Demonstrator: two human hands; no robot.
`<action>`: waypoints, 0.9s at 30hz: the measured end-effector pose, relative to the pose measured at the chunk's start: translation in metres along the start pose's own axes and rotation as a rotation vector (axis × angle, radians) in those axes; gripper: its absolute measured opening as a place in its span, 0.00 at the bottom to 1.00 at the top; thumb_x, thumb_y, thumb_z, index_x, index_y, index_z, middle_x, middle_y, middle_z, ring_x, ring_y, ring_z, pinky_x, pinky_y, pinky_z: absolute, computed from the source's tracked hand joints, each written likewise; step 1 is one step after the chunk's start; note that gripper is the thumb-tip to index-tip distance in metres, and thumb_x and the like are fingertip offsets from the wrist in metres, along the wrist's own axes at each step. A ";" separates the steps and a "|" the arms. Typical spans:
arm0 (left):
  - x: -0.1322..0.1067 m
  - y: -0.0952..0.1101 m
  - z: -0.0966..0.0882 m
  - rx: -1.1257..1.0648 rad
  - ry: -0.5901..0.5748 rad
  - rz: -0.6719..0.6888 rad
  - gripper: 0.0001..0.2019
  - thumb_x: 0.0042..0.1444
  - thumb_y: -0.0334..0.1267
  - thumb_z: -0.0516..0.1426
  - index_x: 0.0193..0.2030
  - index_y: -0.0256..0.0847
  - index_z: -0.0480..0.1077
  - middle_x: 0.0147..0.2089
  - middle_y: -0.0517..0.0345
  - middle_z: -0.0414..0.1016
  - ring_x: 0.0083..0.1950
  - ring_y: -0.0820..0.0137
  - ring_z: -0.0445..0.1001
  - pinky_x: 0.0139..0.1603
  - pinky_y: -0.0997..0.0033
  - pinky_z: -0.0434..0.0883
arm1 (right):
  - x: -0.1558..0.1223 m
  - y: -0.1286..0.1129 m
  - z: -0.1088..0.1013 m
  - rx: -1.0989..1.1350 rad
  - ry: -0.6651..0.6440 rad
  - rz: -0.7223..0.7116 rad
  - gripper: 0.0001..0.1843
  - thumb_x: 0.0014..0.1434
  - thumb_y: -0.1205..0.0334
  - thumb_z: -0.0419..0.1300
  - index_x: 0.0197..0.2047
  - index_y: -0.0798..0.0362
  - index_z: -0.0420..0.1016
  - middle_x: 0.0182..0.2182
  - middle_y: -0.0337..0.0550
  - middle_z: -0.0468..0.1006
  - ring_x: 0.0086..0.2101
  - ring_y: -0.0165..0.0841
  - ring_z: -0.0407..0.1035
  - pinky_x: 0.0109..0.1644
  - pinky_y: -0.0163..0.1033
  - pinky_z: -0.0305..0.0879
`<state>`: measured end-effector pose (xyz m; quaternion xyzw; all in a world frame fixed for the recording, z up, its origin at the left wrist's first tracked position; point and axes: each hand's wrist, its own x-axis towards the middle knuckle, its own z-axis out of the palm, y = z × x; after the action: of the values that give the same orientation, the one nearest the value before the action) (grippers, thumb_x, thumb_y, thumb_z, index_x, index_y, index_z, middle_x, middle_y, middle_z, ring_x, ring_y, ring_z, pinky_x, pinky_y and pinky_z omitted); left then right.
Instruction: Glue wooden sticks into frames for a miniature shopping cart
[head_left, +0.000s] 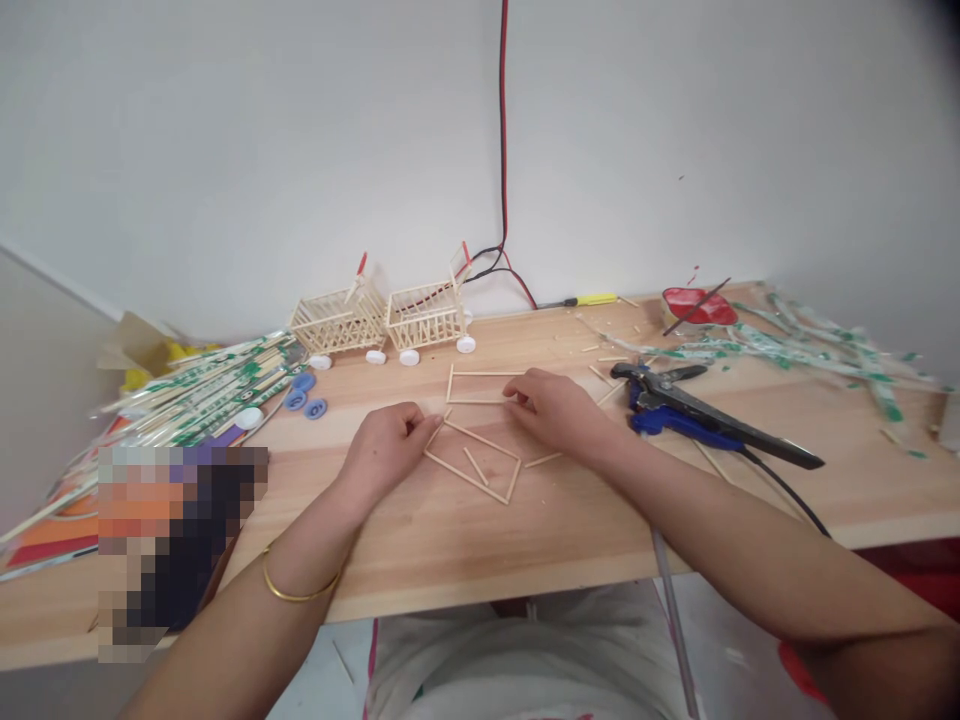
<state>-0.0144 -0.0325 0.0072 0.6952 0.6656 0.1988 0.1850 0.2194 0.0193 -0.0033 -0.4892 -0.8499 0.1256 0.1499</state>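
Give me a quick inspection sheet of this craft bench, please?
Surface: wooden table, pale.
Job's things: flat stick frame between the hands; second stick frame behind it.
Clutter: two stick carts, bottle caps, chopstick packets, torn wrappers, red dish.
Hands: left hand and right hand both on sticks.
Cables: red-black wire on the wall; glue gun cord.
Surroundings: white wall.

Left hand (386, 443) and right hand (551, 405) seemingly pinch thin sticks (480, 455) on the table (525, 540).
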 end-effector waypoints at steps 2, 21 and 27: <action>0.000 0.000 0.000 -0.008 0.006 0.002 0.21 0.55 0.52 0.50 0.19 0.39 0.60 0.18 0.65 0.59 0.23 0.76 0.58 0.24 0.75 0.52 | 0.000 0.000 0.000 -0.005 0.015 -0.007 0.10 0.57 0.64 0.54 0.39 0.55 0.74 0.34 0.46 0.74 0.33 0.32 0.68 0.39 0.35 0.59; 0.001 -0.003 0.000 0.000 -0.045 0.042 0.16 0.55 0.48 0.51 0.24 0.39 0.69 0.24 0.60 0.71 0.27 0.72 0.66 0.28 0.73 0.57 | 0.002 -0.027 0.007 -0.030 -0.223 -0.759 0.05 0.59 0.65 0.56 0.35 0.52 0.74 0.40 0.44 0.73 0.43 0.34 0.62 0.46 0.41 0.54; 0.002 -0.006 -0.001 0.021 -0.101 0.075 0.15 0.55 0.46 0.50 0.27 0.40 0.70 0.26 0.59 0.73 0.29 0.70 0.68 0.29 0.73 0.59 | 0.003 -0.029 -0.003 -0.012 -0.147 -0.766 0.07 0.62 0.67 0.52 0.36 0.54 0.72 0.43 0.46 0.73 0.43 0.34 0.62 0.47 0.40 0.56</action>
<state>-0.0201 -0.0306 0.0046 0.7308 0.6308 0.1631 0.2035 0.1962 0.0084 0.0104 -0.1270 -0.9803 0.0902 0.1216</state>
